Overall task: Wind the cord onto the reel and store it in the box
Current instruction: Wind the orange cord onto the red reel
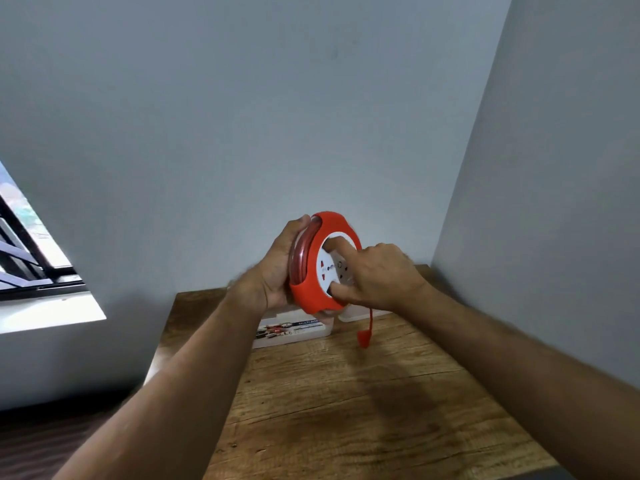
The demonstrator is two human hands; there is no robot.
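Note:
A round red cord reel (311, 265) with a white socket face is held up above the wooden table (346, 410). My left hand (277, 271) grips its left rim from behind. Two fingers of my right hand (377, 275) are pressed into recesses of the white face. Red cord is coiled inside the rim. A short length of cord hangs down at the right, ending in a red plug (363, 337) just above the table. The clear plastic box (294, 330) with a printed label stands on the table under the reel, partly hidden by it.
A white lid (353, 316) lies beside the box at the back right. Grey walls close in the table at the back and right. A window (27, 244) with a sill is at the left.

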